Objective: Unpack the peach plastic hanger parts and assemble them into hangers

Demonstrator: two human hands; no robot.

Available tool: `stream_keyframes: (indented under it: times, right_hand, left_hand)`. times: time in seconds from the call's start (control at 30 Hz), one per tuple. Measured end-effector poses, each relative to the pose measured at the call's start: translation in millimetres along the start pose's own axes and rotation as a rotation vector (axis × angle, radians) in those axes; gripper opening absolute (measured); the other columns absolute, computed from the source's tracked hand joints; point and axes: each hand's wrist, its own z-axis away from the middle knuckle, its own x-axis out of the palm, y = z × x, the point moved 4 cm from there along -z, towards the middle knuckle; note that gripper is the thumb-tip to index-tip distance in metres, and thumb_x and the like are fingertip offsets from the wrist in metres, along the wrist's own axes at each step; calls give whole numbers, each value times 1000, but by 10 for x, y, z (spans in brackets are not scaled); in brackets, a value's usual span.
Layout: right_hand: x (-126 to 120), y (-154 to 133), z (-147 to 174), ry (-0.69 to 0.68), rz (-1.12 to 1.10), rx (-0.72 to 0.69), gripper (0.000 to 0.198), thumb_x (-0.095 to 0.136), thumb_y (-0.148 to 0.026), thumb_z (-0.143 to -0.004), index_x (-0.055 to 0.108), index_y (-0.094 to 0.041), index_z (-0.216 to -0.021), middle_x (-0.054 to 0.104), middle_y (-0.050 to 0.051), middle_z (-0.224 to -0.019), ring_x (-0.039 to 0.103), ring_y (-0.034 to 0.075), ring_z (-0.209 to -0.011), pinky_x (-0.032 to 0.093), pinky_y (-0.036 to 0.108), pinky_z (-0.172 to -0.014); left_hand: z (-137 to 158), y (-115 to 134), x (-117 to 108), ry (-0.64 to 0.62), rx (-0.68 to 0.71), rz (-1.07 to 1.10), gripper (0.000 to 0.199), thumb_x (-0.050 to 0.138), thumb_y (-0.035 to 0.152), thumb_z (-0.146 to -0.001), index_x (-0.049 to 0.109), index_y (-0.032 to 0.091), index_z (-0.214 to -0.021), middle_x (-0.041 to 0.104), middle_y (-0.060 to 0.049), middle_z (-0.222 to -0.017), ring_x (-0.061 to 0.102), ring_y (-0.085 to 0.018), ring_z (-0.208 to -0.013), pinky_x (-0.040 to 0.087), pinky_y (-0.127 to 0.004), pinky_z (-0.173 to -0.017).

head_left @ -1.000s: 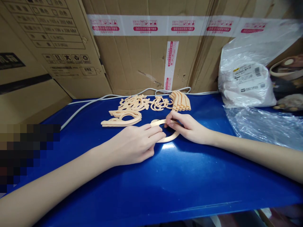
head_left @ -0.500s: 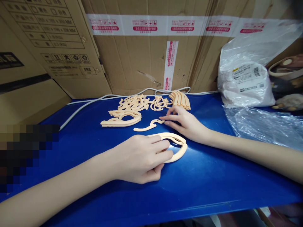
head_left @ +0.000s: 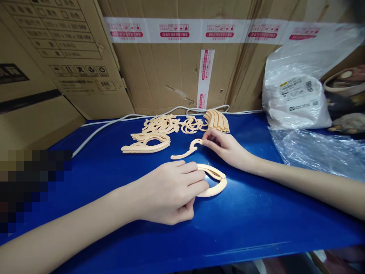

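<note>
My left hand (head_left: 173, 190) is closed around a cream plastic folding hanger (head_left: 215, 188), whose curved arms stick out to the right of my fingers; the rest is hidden under the hand. Between the thumb and fingers of my right hand (head_left: 224, 146) is one end of a cream hanger hook (head_left: 185, 153), with its long tail pointing left. Behind my left hand lie folded hangers (head_left: 155, 146), stacked together. Farther back are a heap of loose hooks (head_left: 162, 123), a smaller group of hooks (head_left: 192, 125) and a row of curved hanger arms (head_left: 218, 121).
Cardboard boxes (head_left: 176, 68) stand along the back of the blue table (head_left: 242, 224). A white cable (head_left: 99, 131) runs along the rear. At the right are a white plastic bag (head_left: 298, 99) and clear plastic film (head_left: 319, 152).
My right thumb and fingers have closed on the end of the hook. The hook has shifted right with that hand. My left hand keeps its hold on the folding hanger, nearly in place.
</note>
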Motion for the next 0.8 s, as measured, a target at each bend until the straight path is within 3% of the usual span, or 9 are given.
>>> stream_keyframes:
  times: [0.17,0.4,0.57,0.73,0.8]
  right_hand:
    - [-91,140,-29,212,-334,127,16,53,-32,-92,59,-17,-89,62,2,-82,57,14,-76,45,28,-72]
    - [-196,250,-25,368,-383,197,19,50,-31,-91,64,-18,-93,58,1,-76,53,12,-69,42,26,-61]
    - [-161,191,-14,281,-582,210,13,47,-29,-91,55,-22,-98,48,-1,-79,51,10,-59,46,24,-50]
    - [-68,103,-15,156,-616,230,23,53,-33,-91,46,-26,-111,49,-5,-76,35,5,-42,26,19,-35]
    - [-14,78,-18,36,-536,220,31,59,-32,-87,48,-22,-114,49,-7,-68,36,6,-46,29,21,-39]
  left_hand:
    - [7,-46,-20,-22,-43,115,22,51,9,-79,64,16,-96,67,-4,-97,56,-19,-91,45,-33,-82]
    - [41,-277,-38,47,-101,91,30,42,2,-88,64,20,-97,66,-4,-112,54,-18,-112,42,-34,-93]
    - [44,-369,-48,94,-162,-102,30,36,6,-93,63,17,-98,64,-9,-118,57,-21,-106,45,-36,-86]
    - [60,-321,-106,137,-320,-290,30,36,28,-99,62,13,-98,66,-5,-79,62,-19,-72,44,-31,-62]
    - [78,-322,-108,103,-427,-284,31,41,38,-98,60,15,-102,64,-2,-70,59,-17,-61,38,-28,-54]
